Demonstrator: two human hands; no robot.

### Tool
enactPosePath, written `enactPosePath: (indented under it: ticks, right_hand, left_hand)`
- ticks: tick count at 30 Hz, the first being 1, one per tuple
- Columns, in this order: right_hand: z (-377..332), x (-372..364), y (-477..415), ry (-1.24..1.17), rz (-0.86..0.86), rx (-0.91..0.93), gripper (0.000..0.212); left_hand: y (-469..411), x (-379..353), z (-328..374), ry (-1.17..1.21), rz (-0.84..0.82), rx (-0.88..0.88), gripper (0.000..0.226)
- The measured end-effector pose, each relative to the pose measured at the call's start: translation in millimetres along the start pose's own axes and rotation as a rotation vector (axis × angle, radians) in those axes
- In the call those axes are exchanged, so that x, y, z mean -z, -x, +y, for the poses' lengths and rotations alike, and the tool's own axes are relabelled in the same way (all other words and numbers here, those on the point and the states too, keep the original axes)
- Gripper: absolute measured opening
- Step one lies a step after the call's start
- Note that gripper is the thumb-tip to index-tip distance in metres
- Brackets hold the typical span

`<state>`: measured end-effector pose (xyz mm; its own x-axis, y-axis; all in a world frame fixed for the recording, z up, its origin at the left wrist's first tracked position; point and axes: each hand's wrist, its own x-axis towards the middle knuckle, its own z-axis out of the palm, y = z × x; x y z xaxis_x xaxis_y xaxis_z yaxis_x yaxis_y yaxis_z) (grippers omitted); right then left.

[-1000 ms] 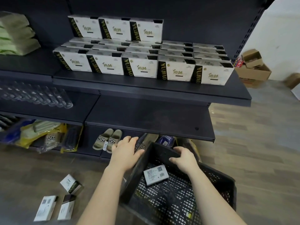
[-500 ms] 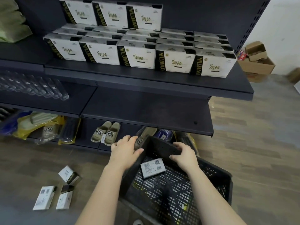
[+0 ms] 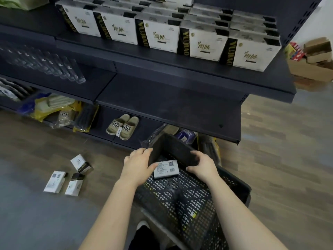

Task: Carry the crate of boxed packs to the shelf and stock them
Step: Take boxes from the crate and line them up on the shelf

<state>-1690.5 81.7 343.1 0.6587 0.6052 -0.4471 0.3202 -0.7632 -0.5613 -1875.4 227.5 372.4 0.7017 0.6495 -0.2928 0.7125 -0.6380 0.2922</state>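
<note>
Both hands clasp the black plastic mesh crate at its far corner. The left grip is clenched on the left wall, with the fingers outside and the thumb hooked over the rim. The right grip is clenched on the right wall in the same way. Neither has let go since a second ago, though the far corner now stands higher above the knuckles than it did.

One flat white boxed pack with a printed label and QR code lies on the crate's mesh floor in that far corner, between the two thumbs, where it lay before.

Above and beyond the crate, the dark metal shelf carries rows of white boxes with black and gold side bands. They sit higher in view than a second ago, and the upper stacked row is now cut off at the top.

Left of the crate, three small white-and-black boxes lie on the floor, unmoved. Beyond the crate's left wall, a pair of beige slippers rests on the bottom shelf. Far right of the crate, brown cardboard cartons stand by the wall.
</note>
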Motion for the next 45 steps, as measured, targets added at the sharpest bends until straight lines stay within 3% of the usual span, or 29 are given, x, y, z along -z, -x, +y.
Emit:
enactPosePath:
  ticks: [20, 32, 40, 45]
  right_hand:
    - [114, -161, -159, 0.121, -0.144, -0.038, 0.091]
    - [153, -230, -237, 0.189, -0.202, 0.006, 0.103]
    - [156, -264, -252, 0.220, -0.228, -0.011, 0.132]
    - [158, -276, -249, 0.244, -0.161, -0.060, 0.105]
  left_hand:
    - [-95, -157, -54, -0.069, -0.040, -0.179, 0.068]
    - [-126, -197, -77, -0.077, -0.066, -0.211, 0.071]
    - [-126, -207, -84, -0.100, -0.103, -0.207, 0.071]
    - [-123, -206, -87, -0.085, -0.093, -0.200, 0.071]
